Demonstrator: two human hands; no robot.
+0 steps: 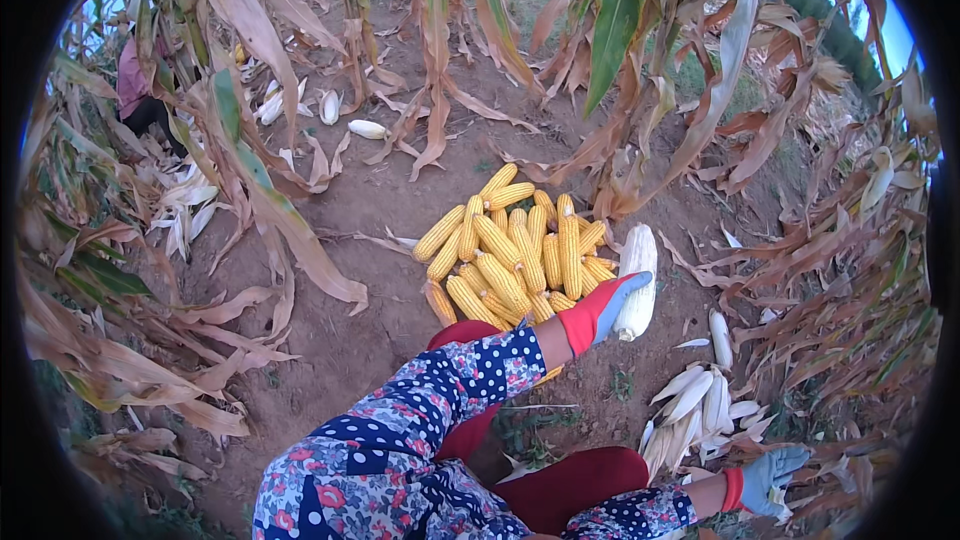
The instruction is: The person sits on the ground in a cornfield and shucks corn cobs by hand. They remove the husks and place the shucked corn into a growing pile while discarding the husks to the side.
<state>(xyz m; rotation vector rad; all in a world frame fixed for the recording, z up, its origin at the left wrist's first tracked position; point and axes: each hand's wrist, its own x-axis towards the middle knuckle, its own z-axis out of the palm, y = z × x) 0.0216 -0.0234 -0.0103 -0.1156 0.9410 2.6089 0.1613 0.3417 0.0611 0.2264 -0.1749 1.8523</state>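
Observation:
My left hand [609,307], in a red and grey glove, grips an ear of corn in its pale husk [637,270]. Just beside it on the soil lies a pile of husked yellow corn cobs [517,255], partly hidden by my forearm and knee. My right hand [769,478], gloved alike, is at the lower right among dry leaves. A pale scrap of husk shows by its fingers, but whether they hold it is unclear. Stripped husks [694,405] lie on the ground between my right hand and the held ear.
Dry corn stalks [435,52] stand ahead, with drooping leaves [300,255] on the left. Several pale-husked ears [367,129] lie on the soil farther off. Another person [139,82] is partly hidden behind stalks at upper left. More husks [187,206] lie near them.

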